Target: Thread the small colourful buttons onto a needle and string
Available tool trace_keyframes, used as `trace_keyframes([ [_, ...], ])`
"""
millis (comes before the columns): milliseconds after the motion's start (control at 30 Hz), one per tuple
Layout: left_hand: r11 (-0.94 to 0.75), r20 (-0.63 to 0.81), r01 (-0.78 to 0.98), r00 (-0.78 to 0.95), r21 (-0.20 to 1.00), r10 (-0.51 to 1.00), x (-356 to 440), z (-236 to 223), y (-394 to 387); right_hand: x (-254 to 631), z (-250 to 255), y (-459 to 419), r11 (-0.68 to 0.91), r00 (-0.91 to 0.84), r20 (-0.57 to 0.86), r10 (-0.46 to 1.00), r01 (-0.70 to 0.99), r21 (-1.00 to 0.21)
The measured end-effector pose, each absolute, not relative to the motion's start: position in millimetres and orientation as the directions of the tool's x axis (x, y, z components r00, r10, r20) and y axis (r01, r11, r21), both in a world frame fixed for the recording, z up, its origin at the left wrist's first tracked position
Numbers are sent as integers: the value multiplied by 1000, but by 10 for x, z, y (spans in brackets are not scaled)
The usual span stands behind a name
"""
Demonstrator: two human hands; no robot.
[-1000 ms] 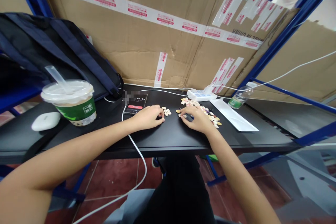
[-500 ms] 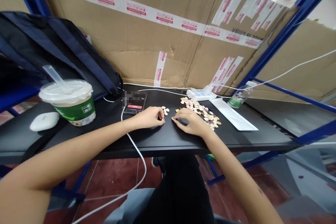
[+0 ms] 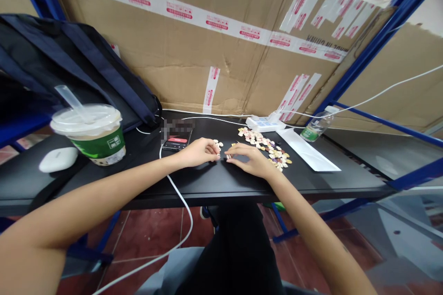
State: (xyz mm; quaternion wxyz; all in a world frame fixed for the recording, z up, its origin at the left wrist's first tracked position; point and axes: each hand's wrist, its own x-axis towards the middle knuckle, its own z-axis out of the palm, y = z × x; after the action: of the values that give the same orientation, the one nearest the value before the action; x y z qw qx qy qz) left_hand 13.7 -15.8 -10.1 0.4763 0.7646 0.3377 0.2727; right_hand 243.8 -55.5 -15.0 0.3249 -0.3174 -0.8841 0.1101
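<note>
My left hand is closed in a pinch above the black table, with a small pale button-like piece at its fingertips. Facing it across a narrow gap, my right hand has thumb and forefinger together on another small pale piece, mostly covered by the fingers. Just behind my left fingertips lie a few loose oval pieces. Beyond my right hand spreads a larger pile of cream, yellow and dark patterned pieces, partly hidden by that hand.
A phone with a white cable lies left. Further left are a lidded drink cup, a white case and a backpack. A power strip, white sheet and bottle are right; cardboard stands behind.
My left hand has shifted slightly right, nearer my right hand. My right thumb and forefinger have come together on a small piece. The pile looks unchanged.
</note>
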Motion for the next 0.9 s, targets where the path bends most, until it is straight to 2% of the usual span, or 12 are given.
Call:
trace_keyframes([
  [233, -168, 68, 104, 619, 980, 782, 188, -99, -179, 2378, -160, -566, 825, -549, 618, 562, 416, -381],
  [600, -184, 102, 69, 622, 980, 776, 205, -98, -204, 2323, -171, -578, 873, -526, 700, 484, 352, -338],
  [900, -220, 166, 8, 626, 976, 762, 228, -119, -246, 2338, -179, -602, 869, -506, 714, 484, 369, -328],
])
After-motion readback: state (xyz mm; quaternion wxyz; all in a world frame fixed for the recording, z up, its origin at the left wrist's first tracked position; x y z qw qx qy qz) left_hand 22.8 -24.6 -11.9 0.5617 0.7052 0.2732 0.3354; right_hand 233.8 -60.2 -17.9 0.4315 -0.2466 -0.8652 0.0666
